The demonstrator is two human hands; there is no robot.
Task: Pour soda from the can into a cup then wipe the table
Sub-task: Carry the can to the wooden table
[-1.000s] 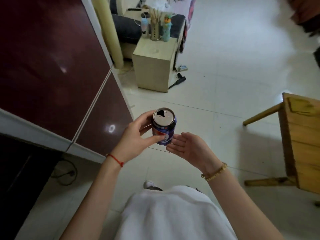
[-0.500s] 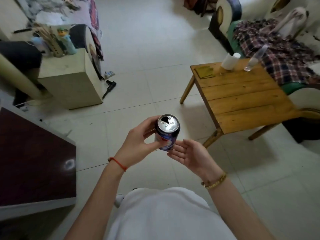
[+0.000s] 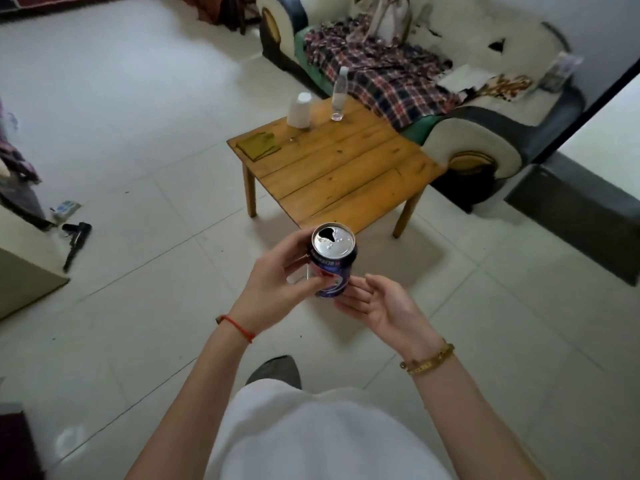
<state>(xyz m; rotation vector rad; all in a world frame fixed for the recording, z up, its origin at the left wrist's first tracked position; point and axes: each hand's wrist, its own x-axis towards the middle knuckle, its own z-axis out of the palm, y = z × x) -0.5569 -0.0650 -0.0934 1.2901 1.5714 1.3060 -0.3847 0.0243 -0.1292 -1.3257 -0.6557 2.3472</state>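
My left hand [image 3: 273,289] grips an opened blue soda can [image 3: 331,261], held upright over the tiled floor. Just to the right of the can, my right hand [image 3: 377,304] is open, palm up, with its fingertips at the can's base. Ahead stands a low wooden table [image 3: 339,171]. On its far corner a white cup [image 3: 300,110] stands upside down beside a clear plastic bottle [image 3: 338,95]. A flat olive-yellow cloth [image 3: 259,145] lies on the table's left corner.
A sofa [image 3: 467,109] with a plaid blanket sits behind and right of the table. At the left stand a beige cabinet [image 3: 20,271], a black tool [image 3: 74,242] and a small packet on the floor. A dark wall base runs at right.
The view has swung right, bringing the table and sofa nearer to centre. The can stays in my left hand, with my right hand still open beside it.
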